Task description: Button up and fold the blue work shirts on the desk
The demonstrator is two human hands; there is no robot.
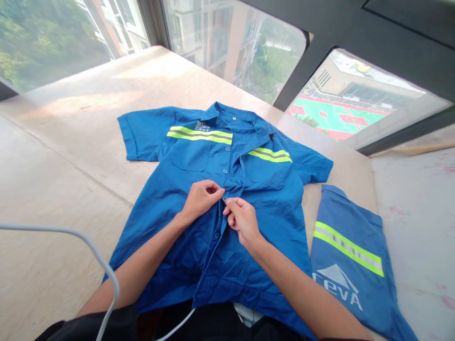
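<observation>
A blue short-sleeved work shirt (170, 199) with yellow and grey reflective stripes lies spread front-up on a beige surface (64, 156). My left hand (202, 196) and my right hand (241, 218) meet at the shirt's front placket, about halfway down. Both hands are closed in a pinch on the fabric edges at a button. The buttons above that spot sit along the placket up to the collar (227, 116).
A second blue garment (351, 260) with a reflective stripe and white lettering lies folded to the right of the shirt. A white cable (88, 246) curves across the lower left. Large windows (231, 42) run along the far edge of the surface.
</observation>
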